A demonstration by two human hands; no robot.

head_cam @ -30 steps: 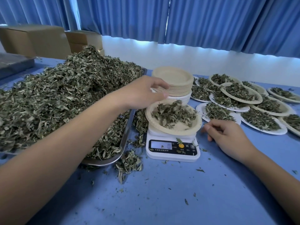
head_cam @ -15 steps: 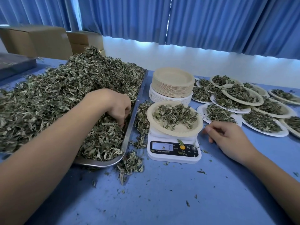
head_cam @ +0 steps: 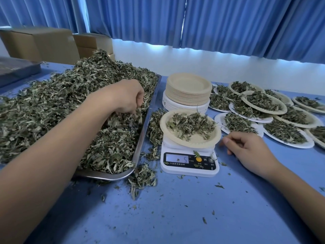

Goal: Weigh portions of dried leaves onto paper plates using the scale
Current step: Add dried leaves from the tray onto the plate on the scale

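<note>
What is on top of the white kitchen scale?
A beige paper plate with a portion of dried green leaves. A few leaf bits lie by the orange button. The plate covers the weighing platform.

Blue-covered table [head_cam: 175,217]. Left: long metal tray [head_cam: 140,143] heaped with dried leaves [head_cam: 52,106], running near to far. Just right of its near corner, a white scale [head_cam: 190,166], and behind that a stack of empty plates [head_cam: 189,90]. Far right: filled plates [head_cam: 288,138], overlapping. Spilled leaf scraps [head_cam: 140,178] between tray and scale, crumbs scattered nearer. Far left: cardboard boxes [head_cam: 44,44].
</note>
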